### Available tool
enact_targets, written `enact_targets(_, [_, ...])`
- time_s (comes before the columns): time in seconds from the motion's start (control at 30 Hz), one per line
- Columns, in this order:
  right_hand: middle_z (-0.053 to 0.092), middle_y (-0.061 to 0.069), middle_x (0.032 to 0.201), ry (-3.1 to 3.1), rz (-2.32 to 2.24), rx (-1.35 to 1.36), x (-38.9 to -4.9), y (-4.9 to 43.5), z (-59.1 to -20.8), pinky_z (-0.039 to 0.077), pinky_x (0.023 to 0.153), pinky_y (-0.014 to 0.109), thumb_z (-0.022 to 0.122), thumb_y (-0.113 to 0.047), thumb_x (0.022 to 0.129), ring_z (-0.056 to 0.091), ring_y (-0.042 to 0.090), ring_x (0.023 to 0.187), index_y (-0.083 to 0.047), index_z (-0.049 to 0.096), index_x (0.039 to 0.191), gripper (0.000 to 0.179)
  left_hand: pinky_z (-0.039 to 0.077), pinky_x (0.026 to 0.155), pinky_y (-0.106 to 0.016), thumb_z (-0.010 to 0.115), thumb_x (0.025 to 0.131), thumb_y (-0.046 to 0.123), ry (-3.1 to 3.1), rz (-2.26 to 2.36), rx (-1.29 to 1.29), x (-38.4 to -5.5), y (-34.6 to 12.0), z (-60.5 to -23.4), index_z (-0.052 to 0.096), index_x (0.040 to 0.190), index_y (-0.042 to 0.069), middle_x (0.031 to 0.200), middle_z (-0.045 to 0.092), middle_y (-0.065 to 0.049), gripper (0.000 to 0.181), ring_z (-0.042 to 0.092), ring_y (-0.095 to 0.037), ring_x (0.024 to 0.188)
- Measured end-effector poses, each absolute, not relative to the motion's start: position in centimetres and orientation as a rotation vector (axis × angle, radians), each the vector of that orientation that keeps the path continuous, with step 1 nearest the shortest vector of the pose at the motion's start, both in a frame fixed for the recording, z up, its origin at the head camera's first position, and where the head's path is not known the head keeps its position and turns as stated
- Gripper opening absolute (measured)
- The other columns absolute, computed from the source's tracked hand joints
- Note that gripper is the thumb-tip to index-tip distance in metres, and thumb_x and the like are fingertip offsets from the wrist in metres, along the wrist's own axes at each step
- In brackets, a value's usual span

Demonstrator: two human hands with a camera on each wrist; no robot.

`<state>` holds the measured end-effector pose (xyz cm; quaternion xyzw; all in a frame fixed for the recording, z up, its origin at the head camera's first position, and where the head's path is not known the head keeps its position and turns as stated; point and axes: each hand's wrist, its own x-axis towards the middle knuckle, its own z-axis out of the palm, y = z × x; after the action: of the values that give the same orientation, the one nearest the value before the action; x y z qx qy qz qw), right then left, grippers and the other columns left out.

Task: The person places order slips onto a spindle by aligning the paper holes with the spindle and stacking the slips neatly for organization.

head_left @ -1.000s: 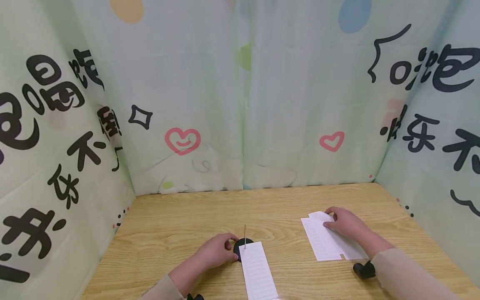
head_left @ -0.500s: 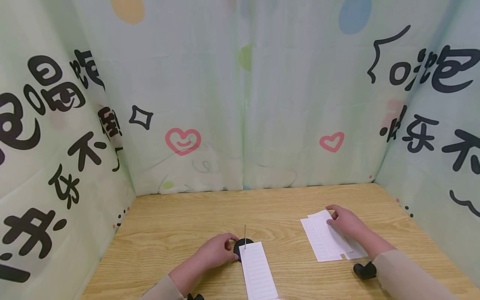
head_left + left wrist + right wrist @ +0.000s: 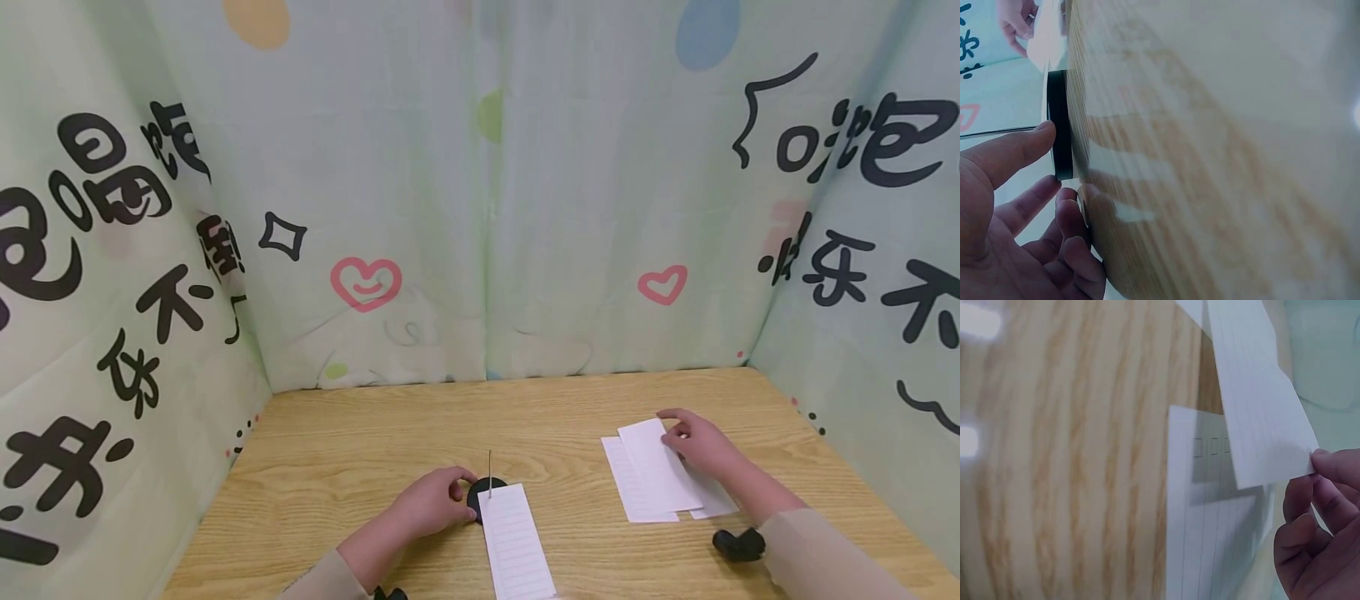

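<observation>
Head view, left hand [image 3: 429, 502] holding disc [image 3: 477, 489], right hand [image 3: 707, 447] pinching slip [image 3: 657, 467], curtains [image 3: 570, 192] around table [image 3: 345, 442].

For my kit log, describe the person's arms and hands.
The left hand and right hand are bare. The left sleeve and right sleeve are beige. A rounded black piece sits beside the right sleeve, a second black piece beside the left.

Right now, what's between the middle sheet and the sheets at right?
In the head view, bare tabletop separates the middle sheet from the other sheets.
</observation>
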<state>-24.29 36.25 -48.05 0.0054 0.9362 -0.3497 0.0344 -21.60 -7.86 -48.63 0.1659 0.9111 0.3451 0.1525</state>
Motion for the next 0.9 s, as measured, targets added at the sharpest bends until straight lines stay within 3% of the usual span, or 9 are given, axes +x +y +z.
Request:
enact_targets(0.43, [0.067, 0.013, 0.101, 2.854, -1.169, 0.065, -23.1, 36.5, -47.3, 0.050, 0.072, 0.036, 0.059, -0.012, 0.099, 0.060, 0.023, 0.084, 0.002, 0.041, 0.143, 0.050, 0.039, 0.066, -0.034, 0.081, 0.080, 0.019, 2.620, 1.007, 0.485, -21.7, -7.9, -49.0, 0.066, 0.118, 0.015, 0.087, 0.054, -0.001, 0.041, 0.049, -0.019, 0.075])
enact_targets(0.9, [0.065, 0.015, 0.104, 2.825, -1.239, 0.057, -22.1, 37.0, -46.7, 0.047, 0.062, 0.033, 0.057, -0.014, 0.101, 0.060, 0.022, 0.080, 0.000, 0.037, 0.145, 0.051, 0.038, 0.065, -0.034, 0.081, 0.081, 0.019, 2.617, 1.006, 0.474, -21.6, -7.9, -48.8, 0.066, 0.119, 0.015, 0.086, 0.054, -0.001, 0.041, 0.049, -0.019, 0.074])
